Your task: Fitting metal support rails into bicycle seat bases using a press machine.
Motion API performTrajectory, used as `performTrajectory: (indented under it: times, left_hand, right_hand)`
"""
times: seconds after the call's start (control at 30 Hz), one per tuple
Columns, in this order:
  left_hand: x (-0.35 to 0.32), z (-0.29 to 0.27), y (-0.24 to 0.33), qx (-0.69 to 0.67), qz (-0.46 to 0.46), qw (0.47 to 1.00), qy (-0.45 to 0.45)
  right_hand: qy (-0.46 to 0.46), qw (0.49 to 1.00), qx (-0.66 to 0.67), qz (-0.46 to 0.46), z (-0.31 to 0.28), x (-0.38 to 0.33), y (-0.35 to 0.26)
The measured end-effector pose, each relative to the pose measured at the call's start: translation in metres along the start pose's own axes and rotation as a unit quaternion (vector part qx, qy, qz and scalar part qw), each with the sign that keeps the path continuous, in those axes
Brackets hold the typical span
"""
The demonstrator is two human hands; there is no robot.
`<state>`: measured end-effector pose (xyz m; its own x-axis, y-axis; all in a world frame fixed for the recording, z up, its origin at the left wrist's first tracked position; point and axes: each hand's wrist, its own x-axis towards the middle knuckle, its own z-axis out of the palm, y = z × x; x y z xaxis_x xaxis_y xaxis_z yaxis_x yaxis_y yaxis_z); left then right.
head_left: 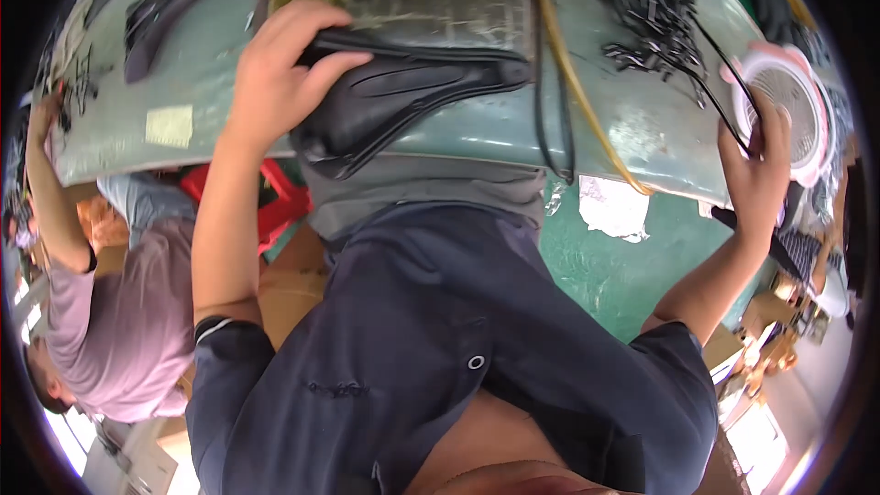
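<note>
A black bicycle saddle (pixel 394 96) lies at the near edge of the green-topped workbench, its nose pointing right and a long groove along its middle. My left hand (pixel 280 73) is closed around its wide rear end, thumb on top. Far to the right, my right hand (pixel 761 151) grips a thin black bent metal rod (pixel 713 96), which looks like a saddle rail. Its far end reaches toward a heap of similar black metal parts (pixel 642 5), where I cannot make out its tip.
Behind the saddle stands a worn metal block (pixel 440 0). A yellow hose (pixel 573 73) and a black strap hang over the bench edge. Beside my right hand is a pink-and-white fan (pixel 784 110). At left, a co-worker (pixel 128 330) sits near a red stool (pixel 284 202).
</note>
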<state>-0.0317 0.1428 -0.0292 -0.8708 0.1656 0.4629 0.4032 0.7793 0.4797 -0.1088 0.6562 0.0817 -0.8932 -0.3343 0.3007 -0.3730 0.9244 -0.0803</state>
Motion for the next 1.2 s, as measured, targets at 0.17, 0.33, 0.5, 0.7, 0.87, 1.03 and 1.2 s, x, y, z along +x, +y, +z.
performTrajectory:
  times: [0.17, 0.33, 0.5, 0.7, 0.87, 1.03, 1.2]
  left_hand:
    - [-0.004, 0.016, 0.012, -0.003, -0.029, 0.998, 0.057]
    - [-0.021, 0.005, 0.016, -0.109, -0.198, 0.974, 0.032]
    - [-0.047, 0.041, 0.003, -0.292, -0.180, 0.922, 0.178]
    - [-0.052, 0.049, -0.001, -0.312, -0.191, 0.900, 0.236]
    - [-0.051, 0.050, 0.001, -0.291, -0.188, 0.908, 0.236]
    - [-0.052, 0.051, -0.002, -0.354, -0.205, 0.876, 0.256]
    - [-0.048, 0.058, -0.010, -0.340, -0.160, 0.887, 0.267]
  right_hand:
    - [-0.028, 0.915, 0.401, -0.027, 0.077, -0.015, -0.077]
    - [-0.171, 0.846, 0.492, -0.112, 0.105, -0.017, -0.186]
    - [-0.038, 0.894, 0.421, -0.149, 0.142, -0.016, -0.220]
    - [-0.055, 0.908, 0.373, -0.183, 0.136, -0.013, -0.229]
    - [-0.041, 0.894, 0.374, -0.241, 0.129, 0.004, -0.230]
    - [0.009, 0.897, 0.381, -0.223, 0.141, 0.021, -0.247]
    - [0.010, 0.893, 0.398, -0.209, 0.150, 0.023, -0.249]
